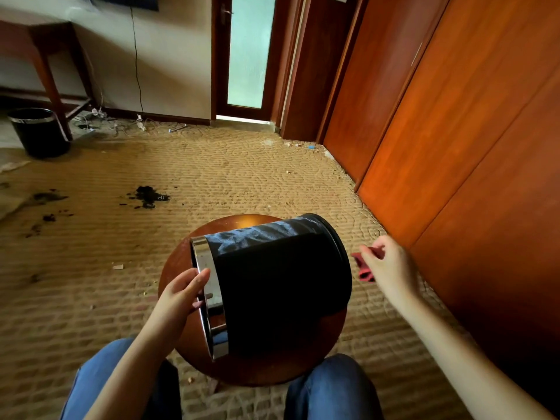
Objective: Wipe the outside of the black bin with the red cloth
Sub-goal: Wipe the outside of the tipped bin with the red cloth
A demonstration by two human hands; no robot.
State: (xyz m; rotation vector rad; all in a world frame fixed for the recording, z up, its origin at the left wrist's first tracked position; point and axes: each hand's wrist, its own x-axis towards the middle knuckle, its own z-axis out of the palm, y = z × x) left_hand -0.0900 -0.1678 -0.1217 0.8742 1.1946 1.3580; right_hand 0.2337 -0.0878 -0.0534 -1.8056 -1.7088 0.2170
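Note:
The black bin lies on its side on a round wooden stool, its chrome-rimmed mouth facing left and its base to the right. My left hand grips the chrome rim at the mouth, thumb outside and fingers curled inside. My right hand is to the right of the bin's base, apart from it, and pinches the red cloth, which hangs down from the fingers. Most of the cloth is hidden behind that hand.
Orange-brown wardrobe doors run along the right, close to my right arm. A second black bin stands by a wooden table leg at far left. Dark stains and scattered debris mark the carpet. My knees in jeans flank the stool.

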